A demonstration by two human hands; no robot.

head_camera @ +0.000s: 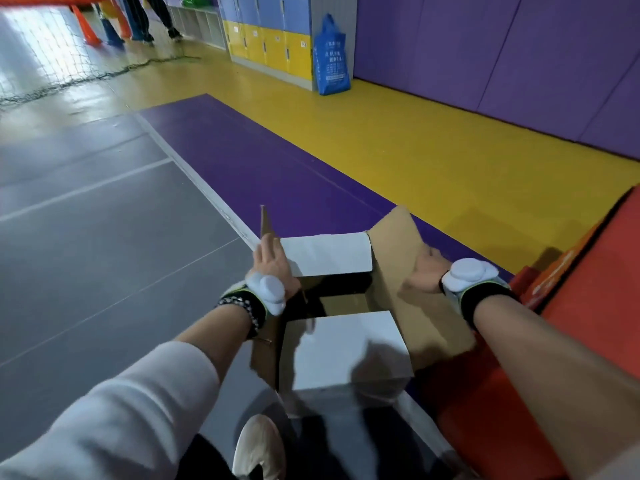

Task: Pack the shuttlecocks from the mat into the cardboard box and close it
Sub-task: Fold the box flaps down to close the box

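Observation:
The cardboard box [346, 348] stands on the floor in front of me, its near and far white flaps folded inward over the opening. A dark gap [341, 292] stays open between them; I cannot see any shuttlecocks inside. My left hand [273, 263] presses on the upright left brown flap [266, 223]. My right hand [427, 271] grips the big right brown flap [398, 258], which tilts outward. Both wrists carry white sensor pods on black straps. No shuttlecock shows anywhere.
An orange-red mat [571, 341] lies right beside the box. The floor is grey, purple and yellow. Lockers [273, 46] and a blue bag [330, 60] stand far back, with a net [52, 64], cones and a person's legs. My shoe [259, 445] is below.

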